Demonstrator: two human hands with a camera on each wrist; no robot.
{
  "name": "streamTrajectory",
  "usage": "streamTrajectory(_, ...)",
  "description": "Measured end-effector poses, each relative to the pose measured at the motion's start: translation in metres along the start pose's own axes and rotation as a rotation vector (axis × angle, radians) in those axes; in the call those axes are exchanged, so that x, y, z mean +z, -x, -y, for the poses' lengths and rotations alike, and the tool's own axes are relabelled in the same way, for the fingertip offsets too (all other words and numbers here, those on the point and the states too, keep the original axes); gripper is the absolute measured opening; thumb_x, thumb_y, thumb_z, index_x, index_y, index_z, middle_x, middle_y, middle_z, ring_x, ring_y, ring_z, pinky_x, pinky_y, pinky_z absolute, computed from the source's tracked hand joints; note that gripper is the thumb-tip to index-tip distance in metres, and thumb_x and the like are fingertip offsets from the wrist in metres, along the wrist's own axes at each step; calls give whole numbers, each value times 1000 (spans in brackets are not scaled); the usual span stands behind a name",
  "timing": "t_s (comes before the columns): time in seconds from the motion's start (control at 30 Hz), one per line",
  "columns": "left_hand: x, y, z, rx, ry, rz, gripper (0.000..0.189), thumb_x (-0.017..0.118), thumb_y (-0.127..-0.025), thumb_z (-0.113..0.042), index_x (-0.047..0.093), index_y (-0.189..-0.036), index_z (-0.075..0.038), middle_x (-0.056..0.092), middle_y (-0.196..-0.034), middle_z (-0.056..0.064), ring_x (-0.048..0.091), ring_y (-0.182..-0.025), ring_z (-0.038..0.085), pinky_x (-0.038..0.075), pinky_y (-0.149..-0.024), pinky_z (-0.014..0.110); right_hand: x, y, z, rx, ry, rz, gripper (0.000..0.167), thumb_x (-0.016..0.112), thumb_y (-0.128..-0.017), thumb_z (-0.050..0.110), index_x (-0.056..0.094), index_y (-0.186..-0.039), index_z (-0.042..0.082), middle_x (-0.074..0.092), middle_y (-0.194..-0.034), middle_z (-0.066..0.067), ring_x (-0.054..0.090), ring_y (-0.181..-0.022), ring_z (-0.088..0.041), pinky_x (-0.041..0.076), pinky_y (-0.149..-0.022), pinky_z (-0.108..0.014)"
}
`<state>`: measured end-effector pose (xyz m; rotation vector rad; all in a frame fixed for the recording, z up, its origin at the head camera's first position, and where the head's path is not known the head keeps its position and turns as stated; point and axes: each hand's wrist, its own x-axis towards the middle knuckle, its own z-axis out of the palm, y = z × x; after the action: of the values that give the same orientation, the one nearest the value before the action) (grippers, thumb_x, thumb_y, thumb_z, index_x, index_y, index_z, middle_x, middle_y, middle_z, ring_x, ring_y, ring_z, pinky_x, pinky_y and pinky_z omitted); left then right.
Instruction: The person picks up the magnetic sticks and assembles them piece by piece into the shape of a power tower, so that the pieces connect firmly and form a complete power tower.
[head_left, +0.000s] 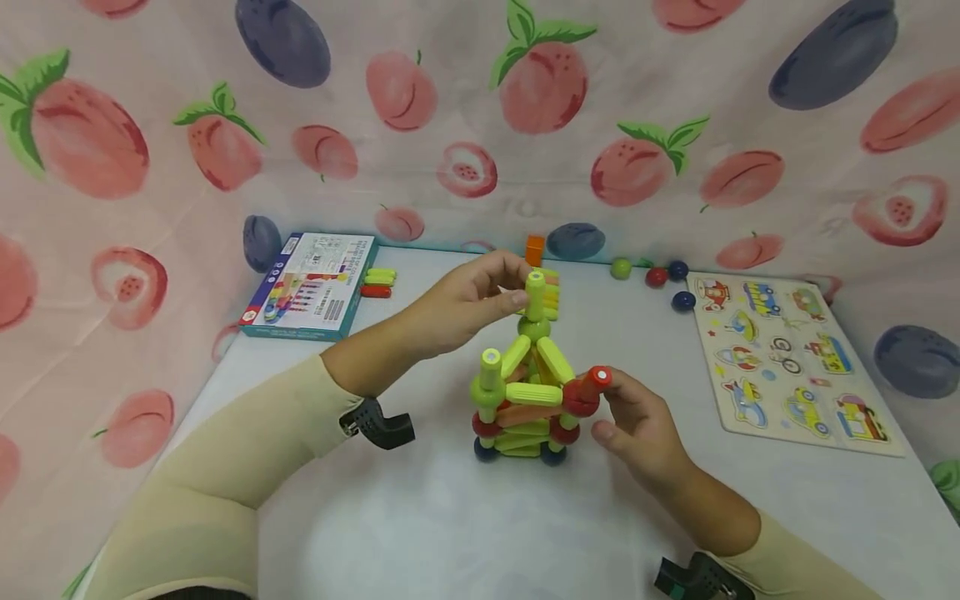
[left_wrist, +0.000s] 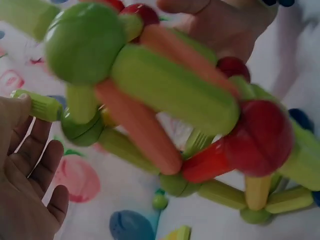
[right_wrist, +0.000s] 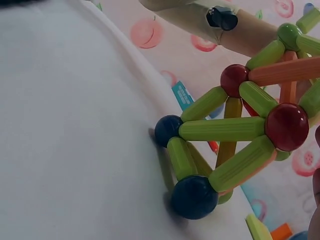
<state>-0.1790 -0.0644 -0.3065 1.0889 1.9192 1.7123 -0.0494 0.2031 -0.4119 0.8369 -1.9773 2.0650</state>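
With left hand [head_left: 468, 307], pinching top lime rod [head_left: 535, 293], probably seating before release; with right hand [head_left: 647, 427], can't tell if gripping red ball [head_left: 581, 399].

Left of the stick-and-ball model [head_left: 532, 395], a box [head_left: 311, 283] bore print too small to read; behind the model, loose sticks [head_left: 552, 300] were partly hidden.

Table [head_left: 420, 517], white-surfaced. Borne directly on it: one construction of rods and balls [head_left: 534, 395], stood near the middle, its lowest blue balls [head_left: 486, 450] set on the surface; one printed box [head_left: 311, 287], laid flat at far left, with green rods [head_left: 380, 277] and a red rod [head_left: 376, 292] placed just beside it; further rods [head_left: 552, 293], partly hidden, and an orange block [head_left: 535, 250], placed towards the far edge; one green ball [head_left: 621, 267], one red ball [head_left: 656, 277], two dark-blue balls [head_left: 682, 302]; one picture board [head_left: 772, 400], laid at right.
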Motion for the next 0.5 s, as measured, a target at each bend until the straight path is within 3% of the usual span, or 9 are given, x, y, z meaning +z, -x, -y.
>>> streamTrajectory(0.13, 8, 1, -2, 11, -47, 4, 18, 54, -111, -3, 57, -128, -1, 63, -117, 11, 60, -110, 24, 51, -96, 41, 5, 3, 2, 25, 36, -28, 43, 72, -97, 4, 59, -136, -10, 69, -129, -6, 58, -128, -20, 37, -119, -32)
streamTrajectory(0.27, 8, 2, 4, 18, -58, 24, 33, 54, -110, -6, 55, -144, -2, 64, -129, 12, 59, -122, 25, 50, -104, 44, 11, 4, 5, -6, 97, -98, 48, 70, -88, -13, 58, -133, -11, 69, -127, -9, 59, -123, -21, 43, -114, -30)
streamTrajectory(0.37, 7, 5, 12, -19, -120, 40, 39, 54, -111, -10, 56, -149, -3, 66, -136, 9, 58, -129, 22, 49, -109, 45, 16, 3, 7, -29, 141, -151, 49, 70, -83, -22, 59, -130, -13, 70, -122, -10, 61, -118, -20, 48, -109, -28)
streamTrajectory(0.5, 6, 10, 20, -71, -238, 34, 37, 58, -111, -17, 63, -145, -3, 69, -138, 4, 61, -125, 18, 50, -106, 45, 21, 1, 11, -23, 160, -170, 46, 70, -82, -24, 61, -125, -14, 70, -117, -11, 61, -114, -20, 49, -108, -28)
